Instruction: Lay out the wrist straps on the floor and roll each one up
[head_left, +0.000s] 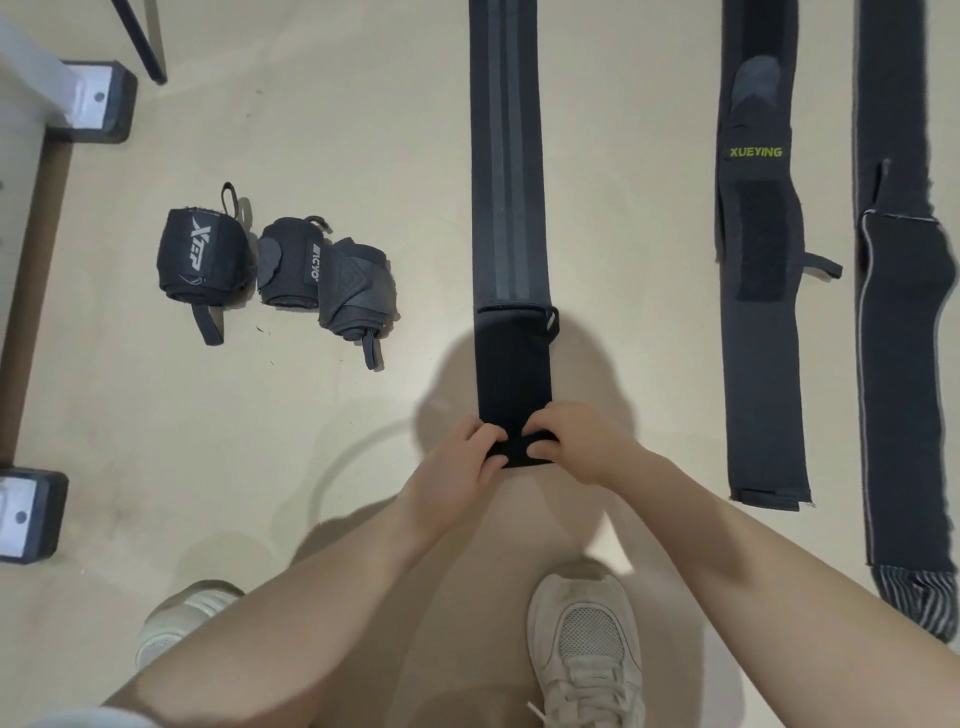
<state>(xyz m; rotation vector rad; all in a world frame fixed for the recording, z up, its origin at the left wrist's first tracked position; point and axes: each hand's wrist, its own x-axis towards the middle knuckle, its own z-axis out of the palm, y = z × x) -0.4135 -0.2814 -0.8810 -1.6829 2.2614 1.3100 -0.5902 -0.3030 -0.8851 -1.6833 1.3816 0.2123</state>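
Both hands' fingertips (496, 448) pinching near end of striped strap (506, 208)

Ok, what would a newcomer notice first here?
Both hands, left hand and right hand, pinch the near end of the striped strap at centre, starting its roll. Three rolled straps sit to the left; two flat straps lie on the right.

Bare floor (426, 182) is left open between the three rolled straps (275, 270) and the striped strap (506, 156); a narrower lane is left before the XUEYING strap (758, 312)
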